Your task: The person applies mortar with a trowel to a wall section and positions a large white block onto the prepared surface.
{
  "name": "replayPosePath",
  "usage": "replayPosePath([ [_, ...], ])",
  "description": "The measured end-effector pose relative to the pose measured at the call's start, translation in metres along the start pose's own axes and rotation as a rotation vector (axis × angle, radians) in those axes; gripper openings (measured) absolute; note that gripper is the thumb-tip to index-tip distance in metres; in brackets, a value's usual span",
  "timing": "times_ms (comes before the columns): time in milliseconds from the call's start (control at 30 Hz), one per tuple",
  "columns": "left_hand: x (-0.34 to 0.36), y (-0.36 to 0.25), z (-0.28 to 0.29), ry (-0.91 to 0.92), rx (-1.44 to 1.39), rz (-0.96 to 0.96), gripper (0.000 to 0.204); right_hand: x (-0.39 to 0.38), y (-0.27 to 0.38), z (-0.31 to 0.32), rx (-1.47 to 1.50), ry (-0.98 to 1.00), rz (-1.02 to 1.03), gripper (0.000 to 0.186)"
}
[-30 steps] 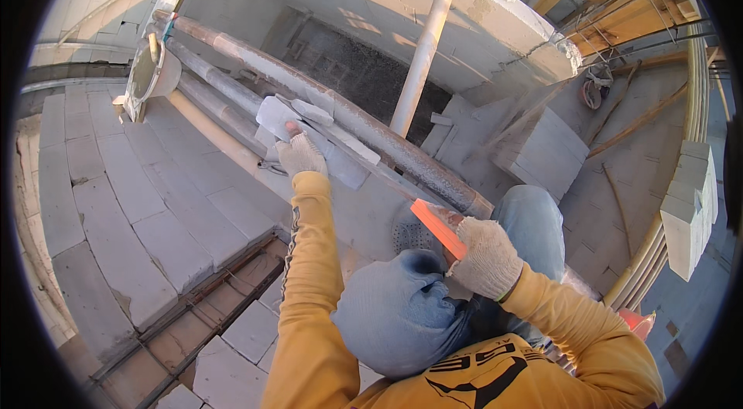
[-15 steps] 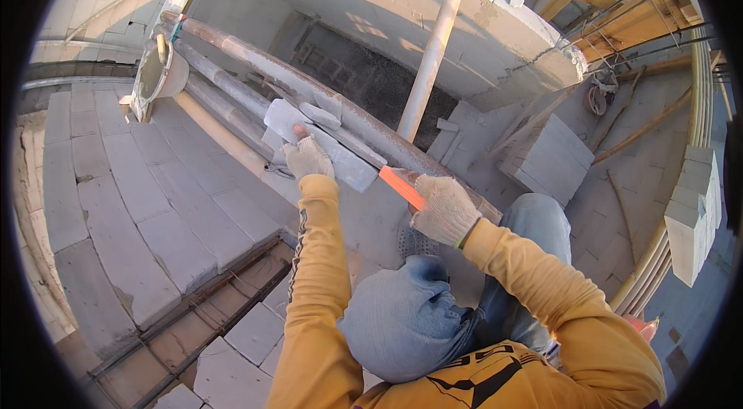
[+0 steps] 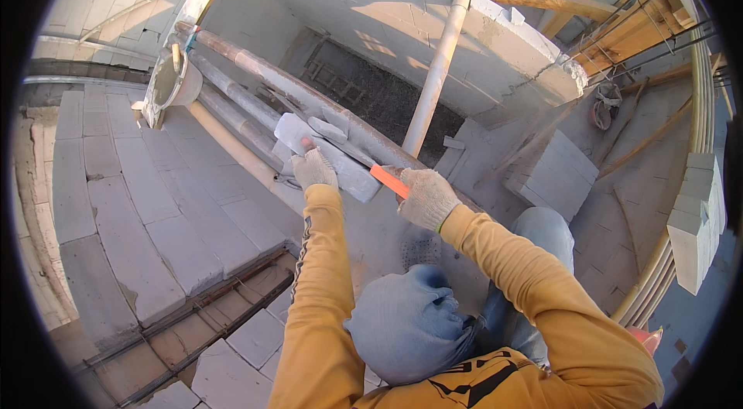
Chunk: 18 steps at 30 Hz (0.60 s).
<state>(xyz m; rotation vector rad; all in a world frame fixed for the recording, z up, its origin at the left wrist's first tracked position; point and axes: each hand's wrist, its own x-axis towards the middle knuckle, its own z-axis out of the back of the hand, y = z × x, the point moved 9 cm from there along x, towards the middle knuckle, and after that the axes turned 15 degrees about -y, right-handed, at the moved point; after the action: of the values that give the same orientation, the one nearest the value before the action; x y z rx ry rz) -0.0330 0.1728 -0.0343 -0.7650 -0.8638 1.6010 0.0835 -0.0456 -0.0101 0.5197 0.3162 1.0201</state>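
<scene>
At my eleven o'clock, my left hand (image 3: 315, 170) grips the block (image 3: 350, 175); my right hand (image 3: 428, 198) clasps the saw (image 3: 389, 181) alongside, the cut seemingly begun, not finished.

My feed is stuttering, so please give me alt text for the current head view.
A person's gloved right hand grips an orange-handled tool beside a pale block that the gloved left hand touches. Long poles lie nearby; a tub stands at upper left.
</scene>
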Motion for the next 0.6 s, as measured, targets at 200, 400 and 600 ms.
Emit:
replayPosePath([
  [200,0.005,-0.009,0.01,-0.013,0.083,-0.059,0.065,0.071,-0.078,0.017,0.857,0.159,-0.361,0.027],
  [400,0.006,0.011,0.017,0.009,-0.089,0.032,0.068,0.049,-0.085,0.116,0.827,0.15,-0.049,0.038],
  [600,0.001,-0.004,0.007,-0.021,0.007,-0.024,0.068,-0.054,-0.043,0.09,0.218,-0.291,0.078,0.042],
])
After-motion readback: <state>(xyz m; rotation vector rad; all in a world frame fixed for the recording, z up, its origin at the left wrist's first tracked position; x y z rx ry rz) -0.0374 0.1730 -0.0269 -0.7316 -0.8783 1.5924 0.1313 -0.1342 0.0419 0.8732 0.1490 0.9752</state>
